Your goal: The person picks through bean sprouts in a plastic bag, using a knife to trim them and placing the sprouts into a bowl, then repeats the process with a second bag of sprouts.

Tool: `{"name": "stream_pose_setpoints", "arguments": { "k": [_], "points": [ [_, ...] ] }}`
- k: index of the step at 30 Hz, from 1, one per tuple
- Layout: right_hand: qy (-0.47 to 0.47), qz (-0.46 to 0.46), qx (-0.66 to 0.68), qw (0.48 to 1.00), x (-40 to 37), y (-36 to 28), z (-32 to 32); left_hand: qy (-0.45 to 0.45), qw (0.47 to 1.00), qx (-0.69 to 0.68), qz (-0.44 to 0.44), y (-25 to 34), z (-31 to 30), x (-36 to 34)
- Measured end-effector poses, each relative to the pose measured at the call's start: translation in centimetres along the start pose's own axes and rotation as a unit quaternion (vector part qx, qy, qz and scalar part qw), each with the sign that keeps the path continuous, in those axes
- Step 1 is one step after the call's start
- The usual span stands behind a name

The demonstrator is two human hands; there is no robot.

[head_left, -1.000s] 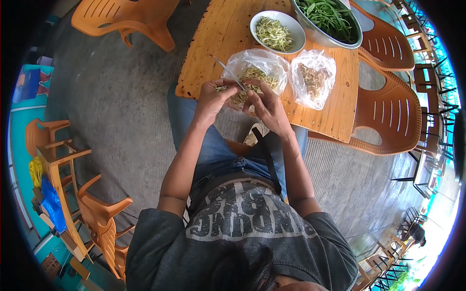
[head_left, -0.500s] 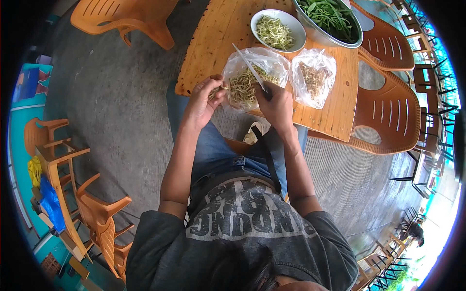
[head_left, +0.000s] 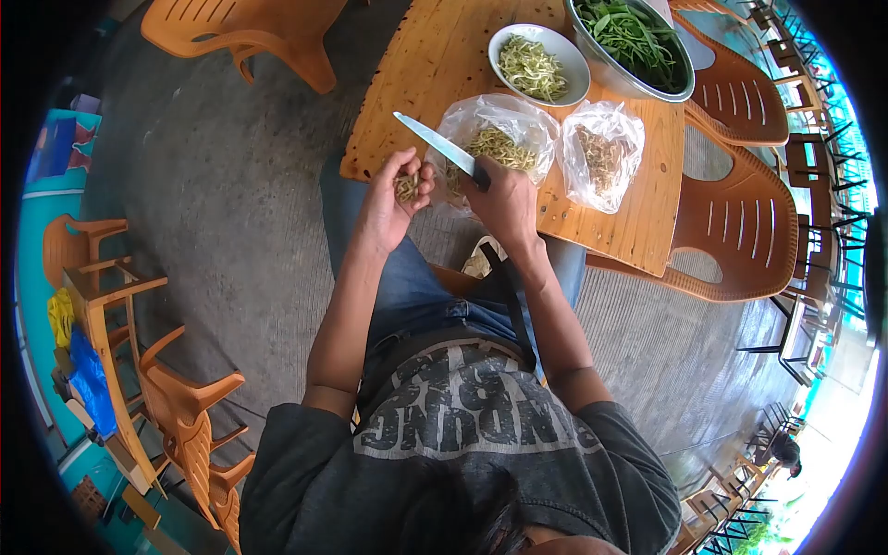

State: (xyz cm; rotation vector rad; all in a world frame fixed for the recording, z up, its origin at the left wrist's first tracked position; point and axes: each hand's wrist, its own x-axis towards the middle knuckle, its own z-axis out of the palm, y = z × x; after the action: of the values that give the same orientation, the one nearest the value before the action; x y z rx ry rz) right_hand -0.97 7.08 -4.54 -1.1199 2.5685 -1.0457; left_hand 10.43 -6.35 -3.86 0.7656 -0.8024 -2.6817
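My left hand (head_left: 392,199) is curled around a small bunch of bean sprouts (head_left: 406,188) just off the table's near edge. In my right hand (head_left: 507,202) is a knife (head_left: 437,141), gripped by its dark handle, its blade slanting up and left above my left fingers. Behind the blade lies an open clear plastic bag (head_left: 529,118) with a heap of bean sprouts (head_left: 504,150) in it. Right of that, a second plastic bag (head_left: 630,145) holds brownish scraps (head_left: 599,159). A white bowl (head_left: 493,57) farther back contains paler sprouts (head_left: 532,69).
A metal basin (head_left: 673,92) of green leaves (head_left: 629,42) stands at the back right of the wooden table (head_left: 393,88). Orange plastic chairs (head_left: 740,217) stand along the right side, and another chair (head_left: 250,37) is at upper left. More furniture lines both sides of the room.
The knife has swung left, its blade now turned flatter over my left hand. My right hand has shifted slightly left, and my left fingers have closed around the sprouts.
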Motion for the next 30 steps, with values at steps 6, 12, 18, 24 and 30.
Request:
{"name": "stream_pose_setpoints", "arguments": {
  "k": [6, 12, 18, 24, 30],
  "points": [
    [0.013, 0.081, 0.241, 0.967, 0.3, 0.6, -1.4, 0.032, 0.993, 0.109, 0.027, -0.3, 1.0, -0.5],
    [-0.044, 0.191, 0.452, 0.870, 0.6, 0.2, -3.6, 0.026, 0.978, 0.202, 0.034, -1.1, 2.9, 0.6],
    [-0.079, 0.244, 0.640, 0.725, 0.3, 0.6, -3.7, -0.016, 0.969, 0.242, 0.041, -1.8, 3.7, 1.4],
    [-0.099, 0.248, 0.702, 0.660, 0.1, 1.1, -3.1, -0.039, 0.970, 0.241, 0.025, -2.3, 3.4, 2.1],
    [-0.058, 0.235, 0.632, 0.736, 0.1, 0.8, -3.6, 0.049, 0.966, 0.233, 0.100, -1.6, 4.1, 2.3]
  ]
}}
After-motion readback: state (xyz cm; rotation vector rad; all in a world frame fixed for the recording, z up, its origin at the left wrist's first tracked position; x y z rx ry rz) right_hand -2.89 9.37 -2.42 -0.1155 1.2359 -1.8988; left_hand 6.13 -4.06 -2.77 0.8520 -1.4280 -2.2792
